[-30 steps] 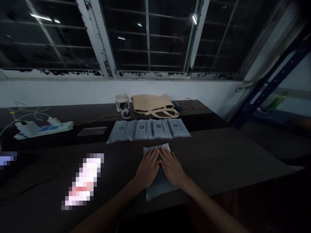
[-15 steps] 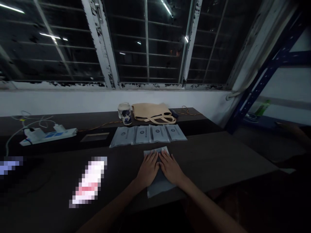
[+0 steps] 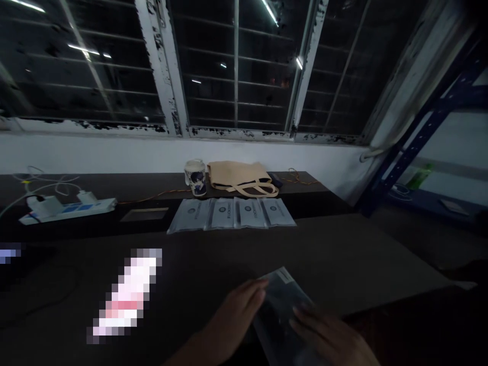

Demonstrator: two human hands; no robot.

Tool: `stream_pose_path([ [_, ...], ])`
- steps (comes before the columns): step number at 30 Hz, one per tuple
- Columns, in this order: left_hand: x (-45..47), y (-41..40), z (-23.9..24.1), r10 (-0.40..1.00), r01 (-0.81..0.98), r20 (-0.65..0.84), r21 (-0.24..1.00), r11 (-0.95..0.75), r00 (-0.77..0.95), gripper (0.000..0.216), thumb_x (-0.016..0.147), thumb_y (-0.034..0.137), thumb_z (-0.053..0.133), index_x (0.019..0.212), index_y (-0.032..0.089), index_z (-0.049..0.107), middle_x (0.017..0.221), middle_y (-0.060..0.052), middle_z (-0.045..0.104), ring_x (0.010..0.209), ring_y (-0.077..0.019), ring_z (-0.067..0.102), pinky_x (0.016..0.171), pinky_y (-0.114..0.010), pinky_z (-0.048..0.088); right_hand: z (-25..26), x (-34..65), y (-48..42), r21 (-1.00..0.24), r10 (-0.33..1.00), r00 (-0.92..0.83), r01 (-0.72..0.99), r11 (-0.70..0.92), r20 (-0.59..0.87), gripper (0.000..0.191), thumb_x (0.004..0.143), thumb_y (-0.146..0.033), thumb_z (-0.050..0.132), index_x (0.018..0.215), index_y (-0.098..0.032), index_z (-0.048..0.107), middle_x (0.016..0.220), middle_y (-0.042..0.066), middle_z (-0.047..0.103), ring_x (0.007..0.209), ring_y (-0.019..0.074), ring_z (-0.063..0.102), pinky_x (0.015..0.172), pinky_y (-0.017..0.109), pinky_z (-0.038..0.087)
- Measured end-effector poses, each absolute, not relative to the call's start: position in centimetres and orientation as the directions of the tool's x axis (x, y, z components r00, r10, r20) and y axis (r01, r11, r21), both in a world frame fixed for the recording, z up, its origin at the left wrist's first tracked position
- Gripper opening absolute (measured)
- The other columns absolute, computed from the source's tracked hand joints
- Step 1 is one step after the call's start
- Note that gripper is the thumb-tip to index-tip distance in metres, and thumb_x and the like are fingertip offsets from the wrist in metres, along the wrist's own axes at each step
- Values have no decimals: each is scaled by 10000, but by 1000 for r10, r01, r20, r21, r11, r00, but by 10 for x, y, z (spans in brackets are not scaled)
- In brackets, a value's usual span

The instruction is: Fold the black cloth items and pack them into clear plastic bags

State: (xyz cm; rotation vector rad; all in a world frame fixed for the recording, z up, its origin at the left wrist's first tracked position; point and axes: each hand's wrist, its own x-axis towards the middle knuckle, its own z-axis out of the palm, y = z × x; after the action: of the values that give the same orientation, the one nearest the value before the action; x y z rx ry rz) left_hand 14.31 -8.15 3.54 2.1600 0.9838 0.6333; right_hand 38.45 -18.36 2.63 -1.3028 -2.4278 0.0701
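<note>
Grey plastic pouch (image 3: pixel 284 305) lies at the near edge of the dark tabletop (image 3: pixel 362 259), rotated so that its far corner points away toward the window; a pale label strip shows near that far corner. Left hand (image 3: pixel 236 317) rests along the pouch's left edge, fingers extended and close together, fingertips touching the plastic. Right hand (image 3: pixel 331 338) lies palm-down on the pouch's right lower part, fingers spread flat across it. Grip state: both hands are flat and open against the pouch, pressing or steadying rather than closed around it; whether any finger curls under an edge cannot be told, as the frame is dim and motion-blurred there. Beyond the hands, well apart from them, a row of four similar pouches (image 3: pixel 232 213) lies side by side, edges touching or slightly overlapping, each with a round printed mark. Behind that row stand a white printed mug (image 3: pixel 195 177) and, just beside it to the right, a flat beige tote bag (image 3: pixel 242 178) with its handles lying forward. An orange cable (image 3: pixel 152 196) runs along the back ledge. Far left, a white power strip (image 3: pixel 66 210) with plugs and white leads. A pixelated pale object (image 3: pixel 127 295) sits on the tabletop left of the left hand. Window with peeling white frames (image 3: pixel 163 66) spans the back.
</note>
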Motion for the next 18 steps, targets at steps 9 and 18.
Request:
stream_pose_path([
  [9,65,-17,56,982,331,-46,943,-18,185,455,851,546,400,1123,266,633,1157,-25,670,1013,-234,651,914,-405,510,134,512,-30,-333,817,55,927,171,574,426,853,-525,442,1007,-228,707,861,48,739,725,267,691,613,349,543],
  [18,37,-3,37,989,356,-142,926,123,27,419,838,537,447,1104,270,629,1133,-22,682,1070,-240,623,950,-421,482,45,531,77,-286,905,-52,939,188,423,348,823,-196,423,1060,-281,663,1295,36,561,1272,267,429,1019,632,249],
])
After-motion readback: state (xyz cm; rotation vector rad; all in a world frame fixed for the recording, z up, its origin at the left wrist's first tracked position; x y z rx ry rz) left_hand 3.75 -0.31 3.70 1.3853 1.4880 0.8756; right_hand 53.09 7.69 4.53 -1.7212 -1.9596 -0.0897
